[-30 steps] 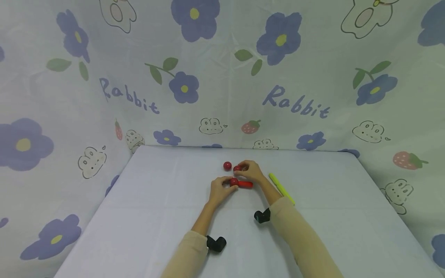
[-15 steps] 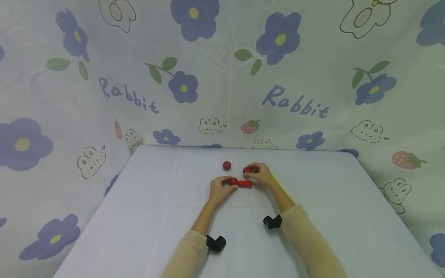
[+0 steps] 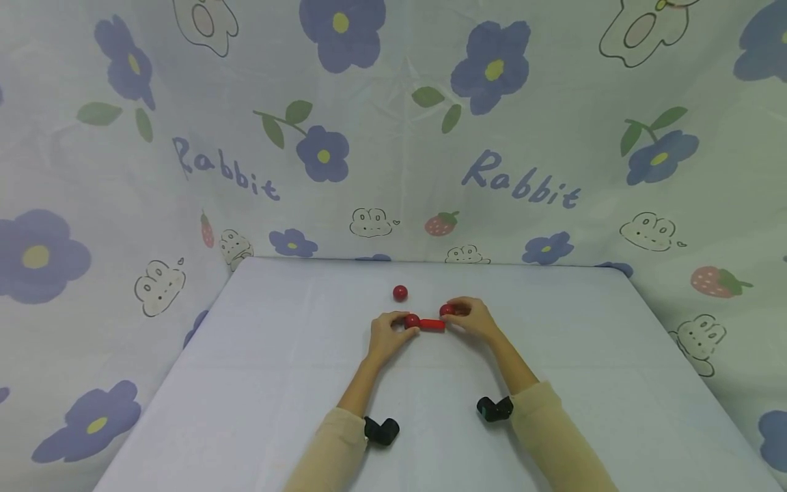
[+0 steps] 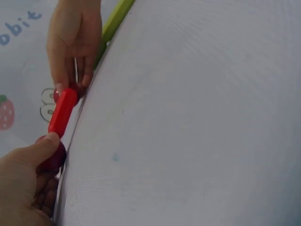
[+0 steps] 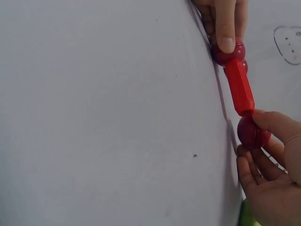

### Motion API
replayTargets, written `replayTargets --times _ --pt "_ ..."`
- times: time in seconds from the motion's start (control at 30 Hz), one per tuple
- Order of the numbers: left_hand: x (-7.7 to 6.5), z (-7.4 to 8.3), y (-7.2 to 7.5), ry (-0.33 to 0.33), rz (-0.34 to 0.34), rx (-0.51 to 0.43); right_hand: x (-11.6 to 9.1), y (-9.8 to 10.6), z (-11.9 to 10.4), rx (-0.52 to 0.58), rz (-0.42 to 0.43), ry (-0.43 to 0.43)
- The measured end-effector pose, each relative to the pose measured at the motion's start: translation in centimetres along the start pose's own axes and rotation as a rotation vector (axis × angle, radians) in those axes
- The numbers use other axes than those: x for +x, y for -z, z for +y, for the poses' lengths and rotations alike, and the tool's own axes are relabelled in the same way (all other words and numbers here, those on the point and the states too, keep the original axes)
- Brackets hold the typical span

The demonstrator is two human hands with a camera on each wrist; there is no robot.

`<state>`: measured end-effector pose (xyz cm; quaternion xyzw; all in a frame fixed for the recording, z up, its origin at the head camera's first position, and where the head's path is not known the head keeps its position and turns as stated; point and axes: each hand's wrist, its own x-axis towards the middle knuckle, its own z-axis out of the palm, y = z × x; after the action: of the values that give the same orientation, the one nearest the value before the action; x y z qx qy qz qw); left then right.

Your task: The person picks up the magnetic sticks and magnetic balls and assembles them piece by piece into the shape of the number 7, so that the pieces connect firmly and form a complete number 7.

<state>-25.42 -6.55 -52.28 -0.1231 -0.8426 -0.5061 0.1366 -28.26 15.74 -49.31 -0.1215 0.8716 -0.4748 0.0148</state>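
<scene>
In the head view my left hand (image 3: 387,337) pinches a dark red ball (image 3: 412,320) between thumb and fingers. A bright red, faceted short rod (image 3: 432,325) points rightward from that ball, its near end against it. My right hand (image 3: 476,320) grips a second red ball (image 3: 447,311) just behind the rod's right end. Seen from the right wrist, this ball (image 5: 251,134) sits right at the rod's hollow-looking end, with the thumb on its top. A third red ball (image 3: 400,293) lies loose on the table, behind the left hand.
A yellow-green stick (image 4: 115,21) lies beside the right forearm, which hides it in the head view. The white table (image 3: 295,369) ends at a patterned cloth wall (image 3: 406,191). Each wrist carries a black camera, such as the left one (image 3: 382,432).
My right hand has carried its ball rightward and then closer, from beside the loose ball to the rod's right end. The left hand keeps its grip in place. The forearm now covers the yellow-green stick.
</scene>
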Motion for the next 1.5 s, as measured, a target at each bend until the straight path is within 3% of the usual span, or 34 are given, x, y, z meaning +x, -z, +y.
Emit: replayTargets --times 0.63,0.83,1.5 --pt "-0.1 0.2 0.1 0.016 -0.005 -0.004 -2.1 0.8 0.5 0.018 -0.005 -0.096" --pt "-0.2 0.3 0.2 0.013 -0.003 0.001 -2.6 0.7 0.6 -0.021 0.007 -0.103" --pt "-0.1 0.1 0.0 0.004 0.006 -0.03 -3.3 0.3 0.2 -0.011 0.001 0.018"
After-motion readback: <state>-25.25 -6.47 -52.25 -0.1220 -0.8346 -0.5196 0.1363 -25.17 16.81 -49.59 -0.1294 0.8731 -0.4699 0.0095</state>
